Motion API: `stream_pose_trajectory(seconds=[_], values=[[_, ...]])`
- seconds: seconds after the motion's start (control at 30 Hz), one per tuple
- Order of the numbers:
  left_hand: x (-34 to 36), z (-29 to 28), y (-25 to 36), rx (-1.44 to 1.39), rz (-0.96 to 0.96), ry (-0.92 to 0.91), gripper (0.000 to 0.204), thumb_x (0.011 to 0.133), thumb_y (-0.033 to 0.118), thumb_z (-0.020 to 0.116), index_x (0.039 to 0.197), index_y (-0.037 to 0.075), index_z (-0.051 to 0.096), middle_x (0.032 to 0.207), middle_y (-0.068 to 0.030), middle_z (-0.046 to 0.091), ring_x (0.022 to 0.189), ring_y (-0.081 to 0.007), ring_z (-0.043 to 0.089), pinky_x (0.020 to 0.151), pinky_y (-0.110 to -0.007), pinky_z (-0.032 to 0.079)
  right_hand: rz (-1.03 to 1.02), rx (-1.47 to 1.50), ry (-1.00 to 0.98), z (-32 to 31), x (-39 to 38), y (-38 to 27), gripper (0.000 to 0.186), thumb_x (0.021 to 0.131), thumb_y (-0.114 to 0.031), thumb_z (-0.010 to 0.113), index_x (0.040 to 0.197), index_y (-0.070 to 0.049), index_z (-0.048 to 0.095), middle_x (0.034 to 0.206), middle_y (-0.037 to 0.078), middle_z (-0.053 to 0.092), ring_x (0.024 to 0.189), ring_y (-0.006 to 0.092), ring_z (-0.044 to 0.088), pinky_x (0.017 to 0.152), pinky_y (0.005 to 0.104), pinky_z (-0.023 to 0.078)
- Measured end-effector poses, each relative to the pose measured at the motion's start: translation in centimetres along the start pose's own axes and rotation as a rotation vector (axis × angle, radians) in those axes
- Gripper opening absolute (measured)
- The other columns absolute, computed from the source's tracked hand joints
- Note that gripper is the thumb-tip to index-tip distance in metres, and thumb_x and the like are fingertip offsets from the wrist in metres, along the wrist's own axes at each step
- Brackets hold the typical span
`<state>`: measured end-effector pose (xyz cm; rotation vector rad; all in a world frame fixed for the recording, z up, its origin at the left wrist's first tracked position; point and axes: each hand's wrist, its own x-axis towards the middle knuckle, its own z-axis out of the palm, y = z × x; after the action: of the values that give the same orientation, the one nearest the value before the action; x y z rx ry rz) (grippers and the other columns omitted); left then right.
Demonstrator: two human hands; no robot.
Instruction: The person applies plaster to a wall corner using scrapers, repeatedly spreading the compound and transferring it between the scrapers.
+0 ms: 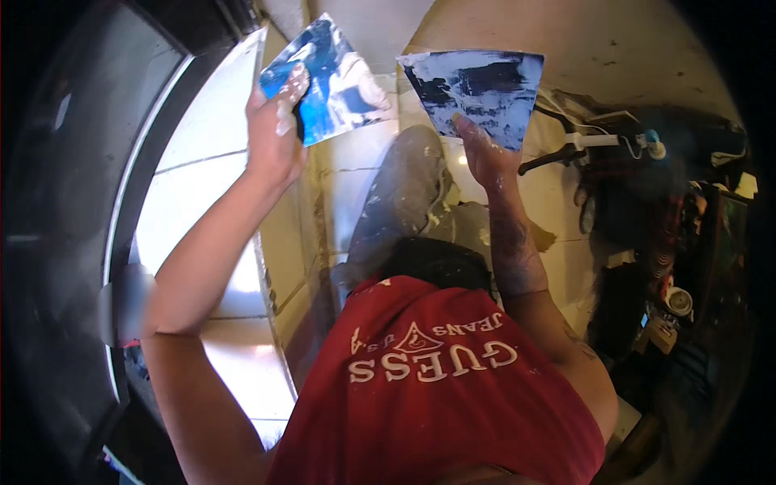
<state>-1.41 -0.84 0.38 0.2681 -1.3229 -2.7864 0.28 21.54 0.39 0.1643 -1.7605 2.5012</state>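
Note:
My left hand (276, 129), its fingers spotted with white paste, grips a flat blue putty spreader (319, 109) by its near left side. A thick lump of white putty (362, 81) sits along the spreader's right part. To the right, my right hand (487, 153) is closed round the narrow end of a second putty spreader (485, 81). This one is trapezoid, dark, and streaked with a thin whitish film, its wide edge turned away from me. A gap separates the two blades. Fingers beneath both spreaders are hidden.
A pale wall (566, 40) rises just beyond the right spreader. Bright tiles (202, 194) with a raised edge lie at left, beside a dark framed panel (73, 162). My stained grey trouser leg (400, 182) is below the blades. Cluttered items and a white-and-black pole (594, 140) stand at right.

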Motion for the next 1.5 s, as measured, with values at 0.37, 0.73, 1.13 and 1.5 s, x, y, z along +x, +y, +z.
stream_pose_trajectory(seconds=[0.37, 0.73, 1.13, 1.5], values=[[0.4, -0.3, -0.1, 0.05, -0.004, 0.031, 0.018, 0.08, 0.006, 0.049, 0.098, 0.003, 0.044, 0.088, -0.0067, 0.054, 0.077, -0.0135, 0.055, 0.07, -0.027, 0.047, -0.251, -0.608, -0.283, 1.7, -1.5, 1.0, 0.039, 0.072, 0.003, 0.048, 0.11, 0.0, 0.041, 0.102, 0.016, 0.05, 0.094, 0.022, 0.049, 0.083, 0.0283, 0.037], [-0.1, -0.2, -0.7, -0.106, -0.043, 0.065, 0.023, 0.078, 0.006, 0.051, 0.099, 0.001, 0.045, 0.092, -0.0062, 0.055, 0.082, -0.0155, 0.054, 0.074, -0.03, 0.045, -0.126, -0.903, -0.6, 1.0, 0.6, 0.8, 0.036, 0.074, 0.002, 0.042, 0.11, -0.001, 0.042, 0.103, 0.016, 0.048, 0.098, 0.0244, 0.047, 0.084, 0.0304, 0.036], [-0.7, 0.2, -0.6, -0.084, -0.287, -0.158, 0.022, 0.076, 0.01, 0.056, 0.096, 0.002, 0.051, 0.087, -0.0065, 0.058, 0.075, -0.0151, 0.057, 0.066, -0.028, 0.048, -1.103, -0.544, -0.16, 15.7, 18.1, -18.7, 0.041, 0.079, 0.001, 0.045, 0.118, 0.004, 0.032, 0.099, 0.009, 0.051, 0.083, 0.0127, 0.051, 0.073, 0.0219, 0.041], [-1.3, -0.2, -0.7, -0.097, -0.317, -0.161, 0.023, 0.077, 0.005, 0.053, 0.099, 0.001, 0.05, 0.09, -0.0076, 0.057, 0.078, -0.015, 0.056, 0.068, -0.027, 0.046, -1.293, -0.609, -0.169, 21.6, 21.1, -18.3, 0.048, 0.068, 0.005, 0.04, 0.115, -0.006, 0.037, 0.096, 0.015, 0.053, 0.086, 0.025, 0.055, 0.079, 0.0293, 0.04]])
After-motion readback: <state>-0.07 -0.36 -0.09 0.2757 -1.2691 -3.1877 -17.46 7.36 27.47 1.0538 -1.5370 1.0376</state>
